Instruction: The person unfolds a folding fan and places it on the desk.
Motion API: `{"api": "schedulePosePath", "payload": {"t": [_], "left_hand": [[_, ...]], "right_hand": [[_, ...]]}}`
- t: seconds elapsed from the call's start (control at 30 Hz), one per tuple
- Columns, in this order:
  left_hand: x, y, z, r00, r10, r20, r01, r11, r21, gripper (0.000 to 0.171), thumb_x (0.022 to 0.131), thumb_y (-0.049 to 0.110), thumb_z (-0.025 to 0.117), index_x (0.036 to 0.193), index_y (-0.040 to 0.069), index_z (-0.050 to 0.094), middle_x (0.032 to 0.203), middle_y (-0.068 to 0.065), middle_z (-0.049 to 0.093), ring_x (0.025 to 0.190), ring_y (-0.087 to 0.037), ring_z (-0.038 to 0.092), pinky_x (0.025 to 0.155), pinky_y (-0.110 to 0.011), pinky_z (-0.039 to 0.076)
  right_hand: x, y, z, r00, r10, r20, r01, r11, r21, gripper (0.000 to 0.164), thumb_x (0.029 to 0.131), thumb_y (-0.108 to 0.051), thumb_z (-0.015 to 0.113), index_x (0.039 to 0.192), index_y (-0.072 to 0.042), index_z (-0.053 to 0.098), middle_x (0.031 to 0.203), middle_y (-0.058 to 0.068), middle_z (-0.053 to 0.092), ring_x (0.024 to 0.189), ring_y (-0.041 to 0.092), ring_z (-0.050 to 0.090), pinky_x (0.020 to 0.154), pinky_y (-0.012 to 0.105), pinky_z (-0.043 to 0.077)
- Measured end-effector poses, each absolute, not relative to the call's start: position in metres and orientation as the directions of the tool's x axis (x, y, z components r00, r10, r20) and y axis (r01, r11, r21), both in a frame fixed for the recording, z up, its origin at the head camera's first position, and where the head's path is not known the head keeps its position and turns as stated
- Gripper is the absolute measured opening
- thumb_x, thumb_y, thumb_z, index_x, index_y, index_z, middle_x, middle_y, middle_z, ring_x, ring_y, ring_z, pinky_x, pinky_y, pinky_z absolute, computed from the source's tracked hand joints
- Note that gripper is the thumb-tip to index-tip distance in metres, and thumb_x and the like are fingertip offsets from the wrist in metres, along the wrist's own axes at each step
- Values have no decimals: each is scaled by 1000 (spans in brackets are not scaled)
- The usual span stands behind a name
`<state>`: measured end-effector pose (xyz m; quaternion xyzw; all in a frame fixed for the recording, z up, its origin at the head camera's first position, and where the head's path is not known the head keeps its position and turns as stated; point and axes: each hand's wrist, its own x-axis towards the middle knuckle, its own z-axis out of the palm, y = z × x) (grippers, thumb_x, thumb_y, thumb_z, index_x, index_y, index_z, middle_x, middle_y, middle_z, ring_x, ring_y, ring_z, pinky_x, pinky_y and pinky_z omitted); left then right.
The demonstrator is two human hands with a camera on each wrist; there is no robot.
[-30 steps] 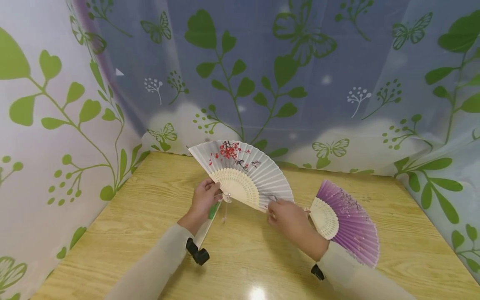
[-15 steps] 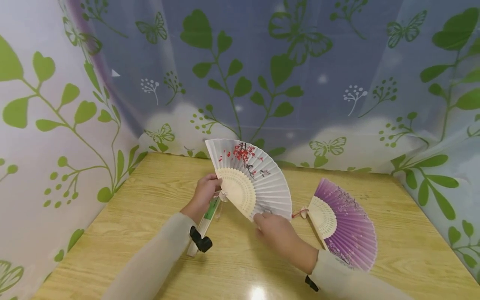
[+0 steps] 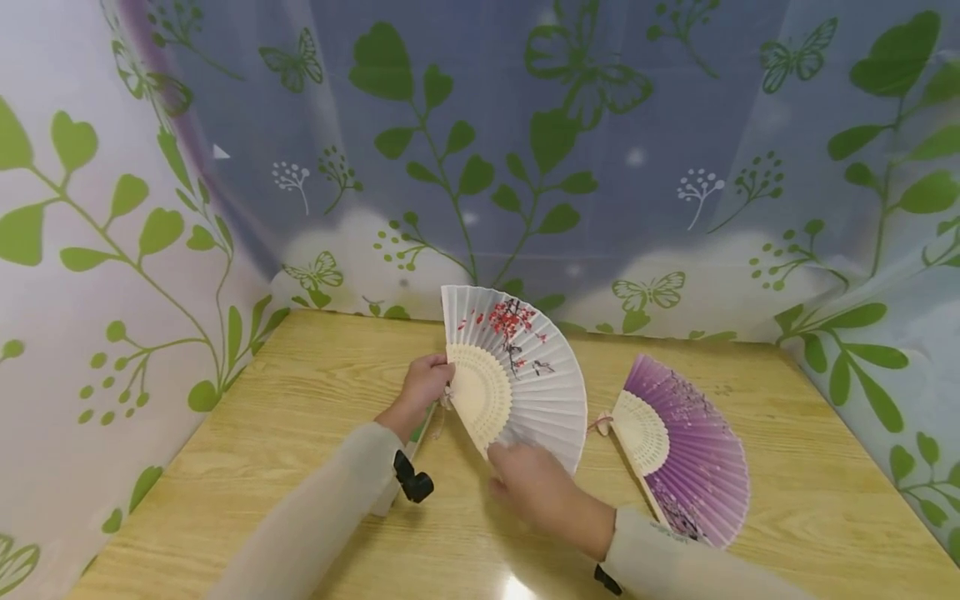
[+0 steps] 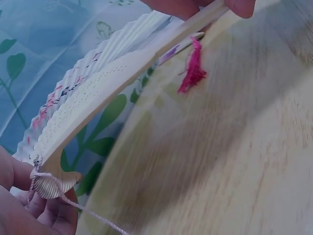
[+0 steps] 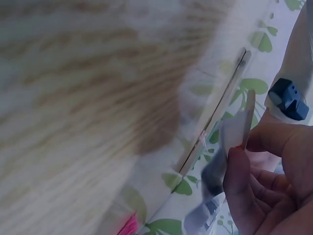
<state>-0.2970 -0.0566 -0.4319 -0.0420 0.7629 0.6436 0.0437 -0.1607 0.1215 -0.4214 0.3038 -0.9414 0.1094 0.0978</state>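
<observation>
An opened white folding fan (image 3: 543, 400) with red blossoms and pale ribs is raised over the table. My left hand (image 3: 422, 387) grips its base at the pivot, where a thin pale cord (image 4: 98, 218) hangs down. Near the outer end of the fan's lower guard stick (image 4: 190, 27), my right hand (image 3: 543, 487) pinches it between thumb and fingers. To the right lies an opened purple folding fan (image 3: 708, 454) on the table, with a pink tassel (image 4: 194, 71). Partly hidden under my left forearm is a narrow pale bar (image 5: 222, 103) with a green part.
The wooden table (image 3: 330, 367) carries everything here. Cloth hangings (image 3: 480, 167) with leaves and butterflies rise behind it and at both sides. A small black device (image 3: 414, 479) is strapped to the left wrist.
The white fan has turned clockwise in my hands, its left edge now standing nearly upright. My right hand has moved left and down with the lower edge; my left hand shifted slightly right.
</observation>
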Motion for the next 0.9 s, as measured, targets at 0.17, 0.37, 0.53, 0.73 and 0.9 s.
{"api": "schedulePosePath", "payload": {"t": [0.17,0.37,0.53,0.73,0.9], "left_hand": [[-296,-49,-438,-994,5,-107,-103,231,968,39,99,10,52,133,-9,51,126,-24,58,111,-30,58,90,-33,51],[-296,-44,-444,-993,29,-114,-102,267,958,37,99,9,53,131,-9,52,119,-24,61,100,-26,61,79,-29,53],[-301,-44,-448,-992,64,-107,-80,329,941,33,98,7,54,125,-11,55,115,-24,63,90,-20,59,69,-24,51],[-301,-45,-449,-986,110,-128,-73,404,912,30,97,7,58,121,-10,59,111,-21,63,87,-19,59,69,-25,52],[-300,-43,-451,-986,116,-120,-60,425,903,24,95,7,60,114,-8,65,105,-19,66,74,-13,57,63,-22,50]], "right_hand": [[-157,117,-424,-834,-524,170,-550,811,-199,23,81,-16,74,79,-11,52,59,-3,49,53,12,46,45,26,40],[-155,115,-429,-823,-537,187,-567,797,-209,21,81,-16,73,79,-11,52,59,-3,48,50,11,45,44,23,39],[-156,116,-431,-828,-532,177,-561,796,-228,21,81,-15,71,77,-12,51,59,-5,46,50,10,43,45,23,38],[-156,116,-432,-839,-522,155,-544,801,-250,22,79,-14,70,73,-14,48,58,-8,43,50,8,42,44,22,36],[-156,115,-434,-848,-513,132,-530,813,-241,24,79,-16,70,72,-14,47,57,-8,42,49,9,42,42,23,35]]}}
